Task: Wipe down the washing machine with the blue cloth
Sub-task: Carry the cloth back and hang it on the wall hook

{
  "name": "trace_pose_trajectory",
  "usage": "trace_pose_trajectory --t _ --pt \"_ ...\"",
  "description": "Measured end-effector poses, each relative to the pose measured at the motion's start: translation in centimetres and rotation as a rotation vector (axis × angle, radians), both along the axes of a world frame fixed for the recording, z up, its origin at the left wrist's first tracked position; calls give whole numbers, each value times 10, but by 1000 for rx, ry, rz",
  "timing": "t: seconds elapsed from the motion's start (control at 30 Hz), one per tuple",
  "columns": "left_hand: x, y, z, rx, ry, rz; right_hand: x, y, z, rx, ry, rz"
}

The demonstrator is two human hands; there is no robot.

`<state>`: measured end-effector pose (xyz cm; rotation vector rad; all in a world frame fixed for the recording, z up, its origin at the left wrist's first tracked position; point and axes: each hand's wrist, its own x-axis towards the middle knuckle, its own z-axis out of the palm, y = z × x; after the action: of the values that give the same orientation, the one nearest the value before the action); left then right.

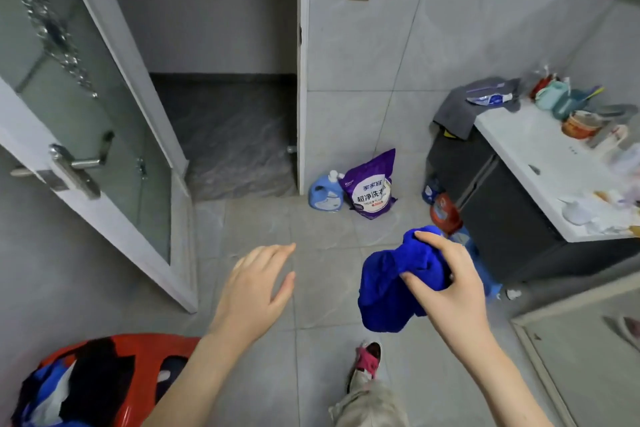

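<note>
Well, red basket (114,374) is cut off bottom-left. Your left hand (256,291) hangs spread, empty; right hand (446,284) clutches bunched blue cloth (391,288), hiding bottles behind. Washing machine: can't tell where. Cluttered counter (530,149) far right.

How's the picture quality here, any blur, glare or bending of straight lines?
Head view: wide-angle bending curves the door frame and wall tile seams; lighting is soft and even, with no harsh glare. The right hand gripping the blue cloth and the open left hand look fairly sharp, while the counter clutter at the right edge is smeared.
</note>
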<state>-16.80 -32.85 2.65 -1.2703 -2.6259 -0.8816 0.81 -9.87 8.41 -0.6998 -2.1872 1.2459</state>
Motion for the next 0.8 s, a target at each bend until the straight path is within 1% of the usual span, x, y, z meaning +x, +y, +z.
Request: trace_pose_trajectory --t 0.13,0.2,0.33,0.43,0.53,0.6,0.7,0.8 --pt "-52 65 -23 -38 -39 62 -74 75 -15 33 -11 86" --pt "-82 102 -23 -40 -36 103 -115 117 -16 31 -2 136" --pt "-143 175 1 62 -44 227 -197 198 -1 97 9 242" --pt "-193 220 22 53 -49 252 -261 248 14 128 28 303" --pt "-239 249 20 4 -77 269 -318 281 18 141 17 351" --pt "-268 268 13 19 -110 282 -353 299 12 128 9 376" --pt "-312 294 -4 22 -65 300 -405 320 1 108 16 382" --pt "-372 319 -10 -25 -56 276 -460 337 -8 101 21 376"
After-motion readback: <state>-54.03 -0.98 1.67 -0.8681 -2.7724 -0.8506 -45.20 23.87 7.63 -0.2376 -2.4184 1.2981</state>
